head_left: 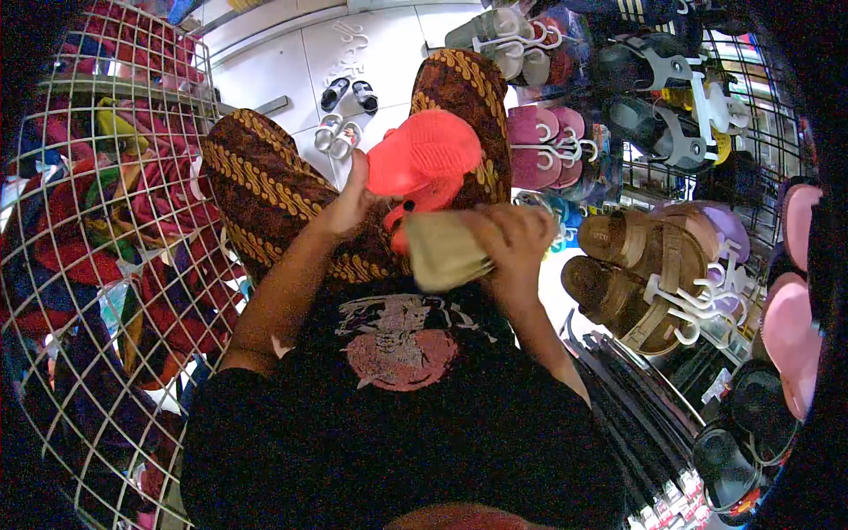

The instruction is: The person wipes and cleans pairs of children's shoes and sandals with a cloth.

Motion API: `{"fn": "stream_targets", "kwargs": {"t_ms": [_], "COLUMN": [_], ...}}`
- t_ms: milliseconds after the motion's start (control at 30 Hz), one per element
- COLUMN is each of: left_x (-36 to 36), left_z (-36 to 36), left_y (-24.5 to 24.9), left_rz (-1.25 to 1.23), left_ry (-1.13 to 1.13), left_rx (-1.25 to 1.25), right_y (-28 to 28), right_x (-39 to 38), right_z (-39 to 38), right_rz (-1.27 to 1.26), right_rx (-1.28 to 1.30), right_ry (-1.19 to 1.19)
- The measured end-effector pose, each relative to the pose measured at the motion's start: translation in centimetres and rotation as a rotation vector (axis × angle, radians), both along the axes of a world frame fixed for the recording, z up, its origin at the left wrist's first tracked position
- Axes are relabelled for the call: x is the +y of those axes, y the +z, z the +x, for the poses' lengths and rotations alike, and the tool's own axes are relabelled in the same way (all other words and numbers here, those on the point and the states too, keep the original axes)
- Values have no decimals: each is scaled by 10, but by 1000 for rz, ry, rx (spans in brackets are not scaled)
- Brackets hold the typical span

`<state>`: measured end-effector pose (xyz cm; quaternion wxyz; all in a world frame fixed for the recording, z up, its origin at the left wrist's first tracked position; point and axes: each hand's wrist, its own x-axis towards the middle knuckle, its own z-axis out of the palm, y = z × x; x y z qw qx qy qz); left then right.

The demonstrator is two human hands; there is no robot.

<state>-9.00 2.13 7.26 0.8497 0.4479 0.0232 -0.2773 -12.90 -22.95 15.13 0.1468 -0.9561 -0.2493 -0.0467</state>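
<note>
My left hand (352, 201) is closed on a coral-red rubber sandal (424, 152), thumb along its side, holding it tilted above my lap. A ridged surface shows on the upper part of the sandal, and its lower end runs behind the cloth. My right hand (514, 234) grips a folded beige cloth (444, 252), which is slightly blurred and overlaps the sandal's lower end in this view. Under both hands are my knees in brown-and-gold patterned trousers (265, 172).
A wire-mesh rack (110, 79) with colourful goods stands at left. On the tiled floor ahead are small dark sandals (349, 94) and small white shoes (338, 137). At right hang pink sandals (548, 146), brown sandals (618, 274) and a row of dark belts (627, 397).
</note>
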Motion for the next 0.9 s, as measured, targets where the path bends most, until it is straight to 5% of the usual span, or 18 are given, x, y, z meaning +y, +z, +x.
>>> {"fn": "stream_targets", "kwargs": {"t_ms": [33, 167, 267, 433, 567, 667, 700, 767, 800, 900], "left_x": [1, 4, 4, 11, 1, -5, -7, -14, -16, -19], "left_z": [0, 2, 19, 27, 18, 10, 7, 8, 9, 9], "left_y": [0, -2, -5, -4, 1, -4, -16, -27, -20, -11], "left_rz": [-6, -114, -278, 121, 951, 948, 1009, 1013, 991, 1033], "left_ry": [10, 142, 374, 366, 165, 63, -14, -4, 28, 39], "left_rx": [17, 123, 152, 90, -580, -793, -811, -937, -983, -965], "right_y": [3, -19, -22, -44, -53, -40, -43, -35, -22, -46], "right_x": [2, -5, -1, 11, 4, 10, 2, -12, -2, -8], "right_z": [-1, 7, 2, 5, 13, 13, 14, 10, 14, 17], "right_rz": [-11, 160, 251, 178, 331, 547, 508, 3, 26, 484], "right_rx": [-12, 81, 134, -23, 2, -26, -129, -107, -172, 108], "right_ry": [83, -349, -445, -418, -499, -472, -230, -44, 15, -519]}}
